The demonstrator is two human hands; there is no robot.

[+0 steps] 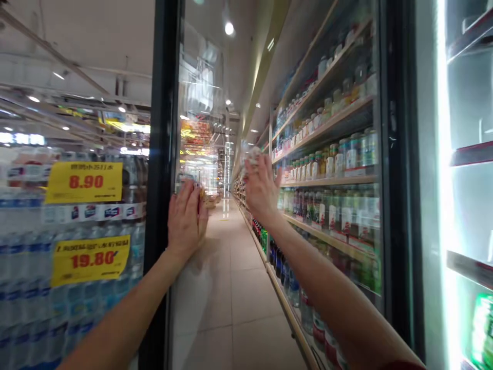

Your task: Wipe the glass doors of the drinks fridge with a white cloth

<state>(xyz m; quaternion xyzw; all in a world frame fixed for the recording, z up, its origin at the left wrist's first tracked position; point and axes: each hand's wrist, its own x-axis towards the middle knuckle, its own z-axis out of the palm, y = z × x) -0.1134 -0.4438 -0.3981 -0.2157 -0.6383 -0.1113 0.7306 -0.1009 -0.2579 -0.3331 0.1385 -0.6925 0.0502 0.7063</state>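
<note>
A glass door point(231, 308) with a black frame point(162, 128) stands swung out in front of me. My left hand point(185, 218) rests on the glass beside the frame's left edge, fingers stretched out and holding nothing. Higher up and to the right, my right hand point(264, 187) is raised against the pane. Under its fingertips shows a crumpled whitish cloth point(254, 153), partly hidden by the fingers and blurred. Reflections of the hands appear in the glass.
Shelves of bottled drinks point(331, 159) show in the glass. Stacked packs of bottled water point(26, 288) with yellow price signs point(85, 182) stand at left. The lit cooler point(470, 205) is at right, with green packaging point(481, 329) low inside.
</note>
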